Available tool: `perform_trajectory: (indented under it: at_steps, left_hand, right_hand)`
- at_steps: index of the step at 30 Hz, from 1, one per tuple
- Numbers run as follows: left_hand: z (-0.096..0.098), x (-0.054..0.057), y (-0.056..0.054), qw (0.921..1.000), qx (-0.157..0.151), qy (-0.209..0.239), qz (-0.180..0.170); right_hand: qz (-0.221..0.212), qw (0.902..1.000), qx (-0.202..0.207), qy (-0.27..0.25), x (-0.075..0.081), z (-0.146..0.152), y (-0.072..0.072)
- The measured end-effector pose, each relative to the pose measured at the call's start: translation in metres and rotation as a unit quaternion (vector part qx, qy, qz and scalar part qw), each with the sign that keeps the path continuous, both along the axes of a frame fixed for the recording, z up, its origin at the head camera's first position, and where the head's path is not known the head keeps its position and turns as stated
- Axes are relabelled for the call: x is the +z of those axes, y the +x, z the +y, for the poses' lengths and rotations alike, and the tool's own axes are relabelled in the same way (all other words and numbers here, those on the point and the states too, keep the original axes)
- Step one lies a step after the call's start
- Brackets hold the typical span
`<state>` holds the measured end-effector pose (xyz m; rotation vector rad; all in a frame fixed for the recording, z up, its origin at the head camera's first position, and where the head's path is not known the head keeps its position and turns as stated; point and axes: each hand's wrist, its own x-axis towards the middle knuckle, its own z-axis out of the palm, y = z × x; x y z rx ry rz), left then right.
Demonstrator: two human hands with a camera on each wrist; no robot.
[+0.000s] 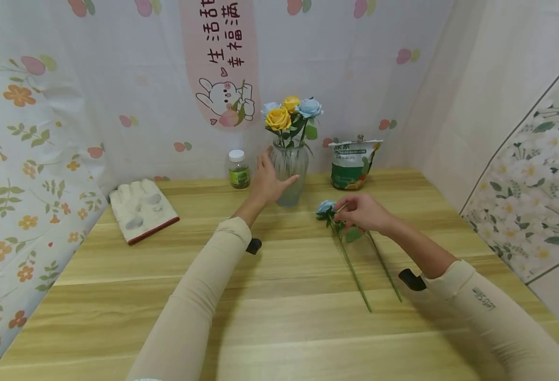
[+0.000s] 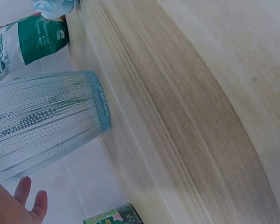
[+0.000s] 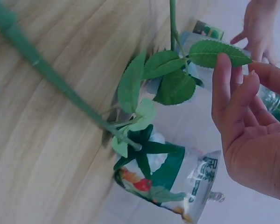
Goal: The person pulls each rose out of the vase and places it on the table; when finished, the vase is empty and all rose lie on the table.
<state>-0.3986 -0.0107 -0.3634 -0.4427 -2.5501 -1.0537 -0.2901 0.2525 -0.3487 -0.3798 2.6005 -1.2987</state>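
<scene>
My left hand is beside the ribbed clear glass vase, thumb spread in front and fingers along its left side. The vase stands upright with yellow roses and blue roses. In the left wrist view, its blue-tinted base meets the tabletop. Loosely bent, my right hand hovers over two loose stemmed roses; its fingertips are right at a green leaf. A blue rose head pokes out left of that hand. The second bloom is hidden behind the hand in the head view.
A white-capped jar stands left of the vase. A green and white pouch stands to its right. White work gloves lie at the table's left. A printed curtain hangs along the back edge of the wooden table.
</scene>
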Motion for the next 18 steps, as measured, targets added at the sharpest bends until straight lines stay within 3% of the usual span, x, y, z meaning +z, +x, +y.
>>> perform_trajectory:
  at_steps: [12,18]
  left_hand:
    - [-0.001,-0.001,0.002,1.0,0.001,-0.008,0.006]
    - [0.001,0.003,0.002,0.9998,0.006,-0.018,-0.007]
  right_hand:
    - [0.013,0.9999,0.009,0.002,0.007,-0.016,-0.006]
    - [0.004,0.9999,0.009,-0.004,0.015,-0.018,-0.007]
